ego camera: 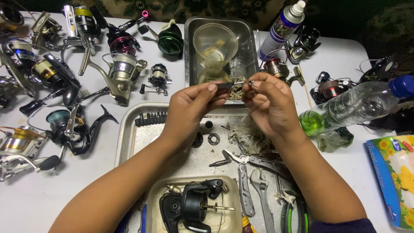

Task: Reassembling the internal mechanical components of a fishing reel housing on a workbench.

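From the head view, I see my left hand (pixel 192 103) and right hand (pixel 267 103) raised over the metal tray (pixel 129 129) on the table (pixel 34 198), both pinched on one small metal reel part (pixel 235 83) bridging the fingertips. I judge it light, stiff and likely greasy, so slippery; best gripped at its ends. A rag (pixel 248 136) lies below.

Around the big metal tray (pixel 125 138) on the worktop (pixel 39 198): fishing reels (pixel 120 71) to its left, spray can (pixel 282 28) and plastic bottle (pixel 345 108) to its right.
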